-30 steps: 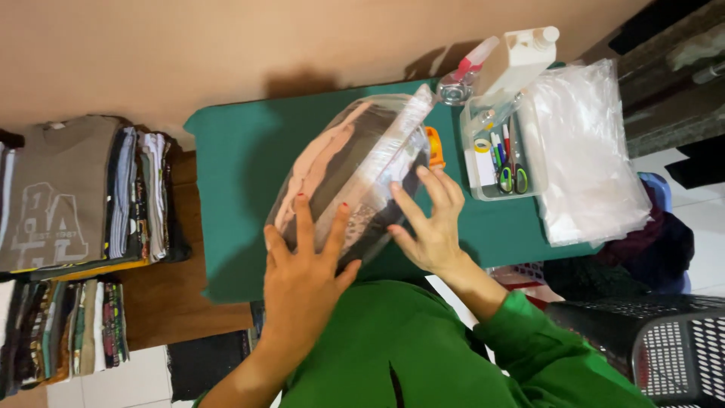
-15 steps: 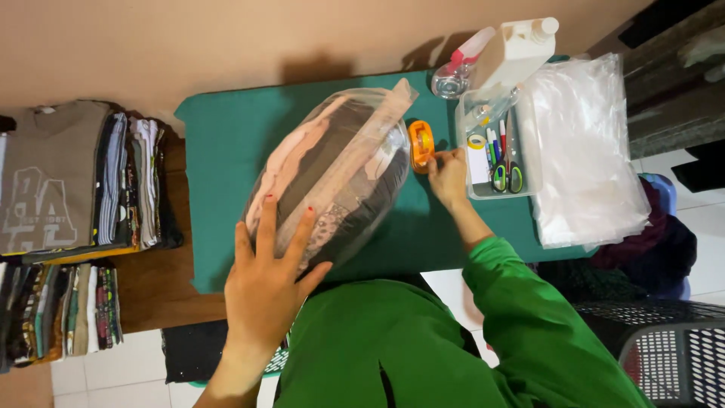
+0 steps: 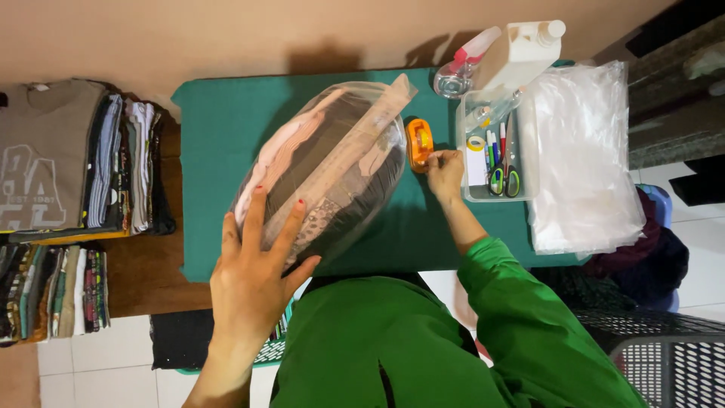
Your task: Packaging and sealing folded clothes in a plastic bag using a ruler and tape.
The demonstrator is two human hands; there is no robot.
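The green table (image 3: 226,136) carries nearly everything, and a clear bag of folded clothes (image 3: 325,166) fills its middle, long axis running from the near-left edge up toward the far-right. A stack of clear bags (image 3: 585,159) lies at the right edge, with a clear tray (image 3: 472,193) of pens and scissors just left of it. Folded shirts (image 3: 53,151) are piled off the left edge.

The left hand (image 3: 253,283) lies flat on the bag's near end, fingers spread wide, pressing and not gripping. The right hand (image 3: 444,166) sits just right of the bag, fingers pinched narrow against the orange tape dispenser (image 3: 419,143), which stands between the bag's far end and the tray. The dispenser lies directly ahead of those fingertips, so the right hand is much the nearer.

A second ago both hands were spread on the bag; since then the right has left it for the dispenser, and the left has slid toward the near edge.
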